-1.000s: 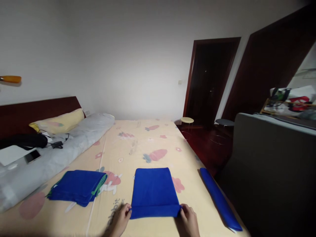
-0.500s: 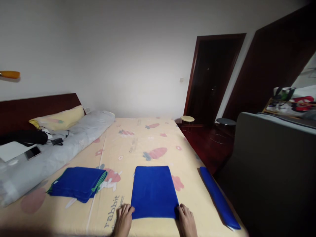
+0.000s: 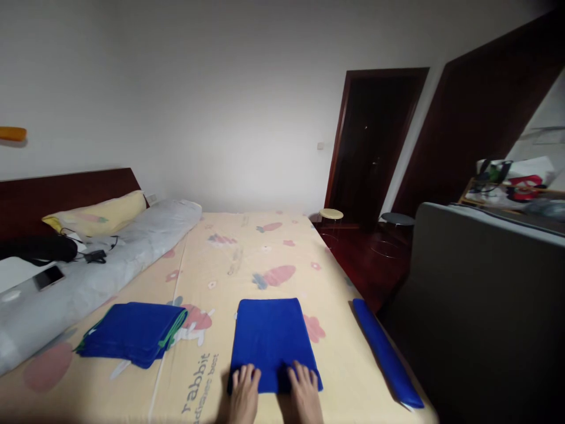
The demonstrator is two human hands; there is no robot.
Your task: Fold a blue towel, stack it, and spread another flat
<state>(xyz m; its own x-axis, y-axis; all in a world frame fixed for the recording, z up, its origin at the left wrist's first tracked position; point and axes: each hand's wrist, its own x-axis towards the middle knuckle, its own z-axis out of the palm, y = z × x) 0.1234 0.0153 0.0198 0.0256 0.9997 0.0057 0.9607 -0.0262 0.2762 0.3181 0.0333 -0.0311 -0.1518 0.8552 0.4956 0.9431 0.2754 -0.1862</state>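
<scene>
A flat blue cloth [image 3: 272, 333] lies as a near rectangle on the bed, straight in front of me. My left hand [image 3: 244, 391] rests on its near left part, fingers extended and slightly apart. On the near right part lies my right hand [image 3: 304, 390], its fingers also spread on the fabric. Neither hand grips anything. To the left sits a stack of folded blue cloths [image 3: 130, 333] with green edging. Along the bed's right edge is a long narrow blue bundle [image 3: 386, 356] with a small white bit at its near end.
The bed [image 3: 247, 253] has a cream sheet with carrot and rabbit prints. A grey-white wrapped roll [image 3: 132, 259], a phone [image 3: 49, 278], black cables and a yellow pillow [image 3: 103, 215] lie at left. A dark grey panel [image 3: 477, 306] stands at right; two stools [image 3: 331, 214] stand beyond.
My hands have left the cloth's near corners and moved inward onto its near part, fingers now laid on top. The view has shifted slightly to the right.
</scene>
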